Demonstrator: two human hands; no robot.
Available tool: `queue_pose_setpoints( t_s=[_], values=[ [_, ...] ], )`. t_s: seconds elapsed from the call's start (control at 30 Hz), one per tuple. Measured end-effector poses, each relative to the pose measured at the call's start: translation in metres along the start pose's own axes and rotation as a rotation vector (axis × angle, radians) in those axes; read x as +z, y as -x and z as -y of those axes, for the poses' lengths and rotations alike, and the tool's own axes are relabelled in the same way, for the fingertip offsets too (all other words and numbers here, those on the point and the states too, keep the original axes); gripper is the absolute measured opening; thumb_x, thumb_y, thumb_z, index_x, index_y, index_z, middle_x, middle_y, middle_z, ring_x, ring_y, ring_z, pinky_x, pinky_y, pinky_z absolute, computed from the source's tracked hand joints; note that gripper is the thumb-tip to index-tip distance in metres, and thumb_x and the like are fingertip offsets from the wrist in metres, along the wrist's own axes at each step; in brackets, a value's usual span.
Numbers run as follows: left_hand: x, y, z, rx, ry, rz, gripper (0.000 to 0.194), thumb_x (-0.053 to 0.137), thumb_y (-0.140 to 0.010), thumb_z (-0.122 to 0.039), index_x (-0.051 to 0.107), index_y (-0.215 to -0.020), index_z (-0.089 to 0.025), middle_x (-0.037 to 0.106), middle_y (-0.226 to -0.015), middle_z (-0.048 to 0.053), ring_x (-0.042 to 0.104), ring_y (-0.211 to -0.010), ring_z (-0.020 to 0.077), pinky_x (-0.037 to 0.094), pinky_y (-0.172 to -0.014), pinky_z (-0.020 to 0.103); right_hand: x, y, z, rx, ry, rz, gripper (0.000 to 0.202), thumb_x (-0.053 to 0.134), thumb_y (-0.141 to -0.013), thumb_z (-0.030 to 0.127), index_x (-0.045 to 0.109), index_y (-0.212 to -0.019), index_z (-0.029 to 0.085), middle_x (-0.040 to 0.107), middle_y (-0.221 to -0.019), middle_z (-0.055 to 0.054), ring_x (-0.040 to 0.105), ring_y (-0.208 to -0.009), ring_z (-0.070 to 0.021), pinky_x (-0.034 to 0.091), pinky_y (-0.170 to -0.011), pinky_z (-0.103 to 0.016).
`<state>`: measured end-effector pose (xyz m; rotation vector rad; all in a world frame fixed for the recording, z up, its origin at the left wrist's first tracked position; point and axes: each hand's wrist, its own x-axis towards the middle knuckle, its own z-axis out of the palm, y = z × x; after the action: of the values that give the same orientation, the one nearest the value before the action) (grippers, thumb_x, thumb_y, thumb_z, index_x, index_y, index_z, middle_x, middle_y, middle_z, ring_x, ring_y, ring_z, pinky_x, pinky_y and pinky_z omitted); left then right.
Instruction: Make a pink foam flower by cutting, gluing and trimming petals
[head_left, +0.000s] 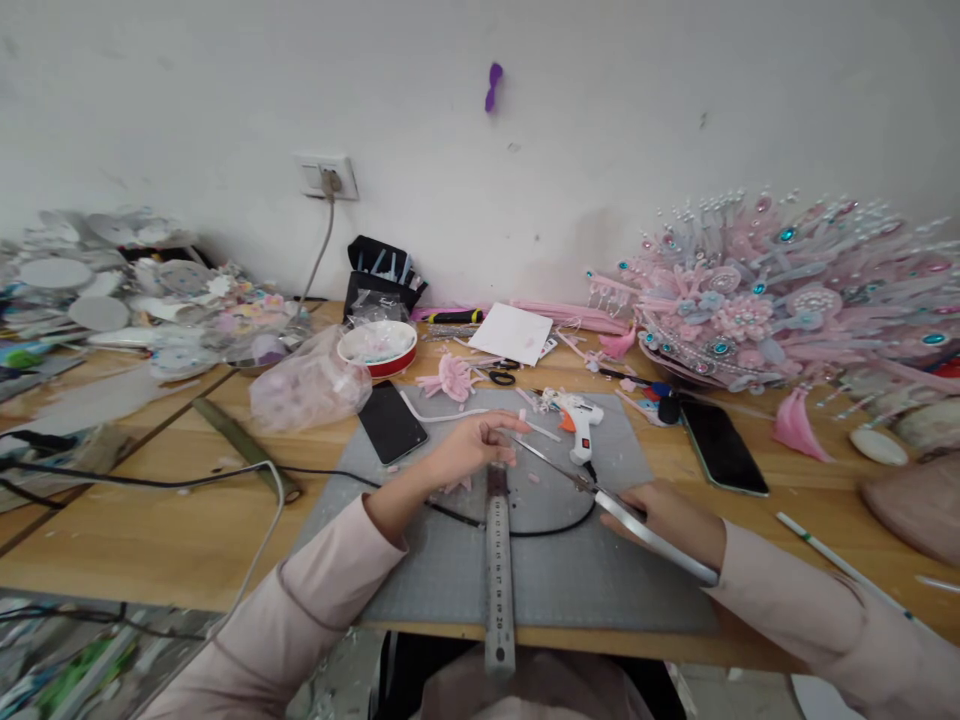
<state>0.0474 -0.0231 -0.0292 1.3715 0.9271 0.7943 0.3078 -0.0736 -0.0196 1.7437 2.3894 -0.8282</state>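
Note:
My left hand (480, 445) is closed in a pinch above the grey cutting mat (592, 590), with a small pink piece at its fingertips. My right hand (667, 520) grips white-handled scissors (645, 535), whose blades point left toward the left fingertips. Below the left hand, a steel ruler (499, 590) lies lengthwise over the mat's front edge. A white and orange glue gun (583, 428) rests behind the scissors. Beside the left hand, a white strip (450, 413) stretches across the back of the mat.
A dark phone (391, 422) lies on the mat's left; another phone (724, 447) lies right. A red-rimmed bowl (377, 348), a pink flower (451, 378) and black scissors (502, 376) sit behind. A large pink beaded headpiece (742, 300) stands at back right. Cables cross the left side.

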Motion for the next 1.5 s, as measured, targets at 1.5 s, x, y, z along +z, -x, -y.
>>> queue_pose_setpoints(
  t_s=[1.5],
  values=[
    [0.029,0.005,0.013,-0.05,0.44,-0.156,0.025,0.075,-0.057,-0.026,0.063,-0.077,-0.014,0.064,-0.069,0.0,0.056,-0.063,0.0102,0.041,-0.064,0.023,0.02,-0.046,0.061,-0.614,0.223,-0.79,0.019,0.045,-0.088,0.024,0.063,-0.086,0.018,0.064,-0.081,-0.006,0.058,-0.075,-0.0178,0.047,-0.067,-0.03]
  ],
)
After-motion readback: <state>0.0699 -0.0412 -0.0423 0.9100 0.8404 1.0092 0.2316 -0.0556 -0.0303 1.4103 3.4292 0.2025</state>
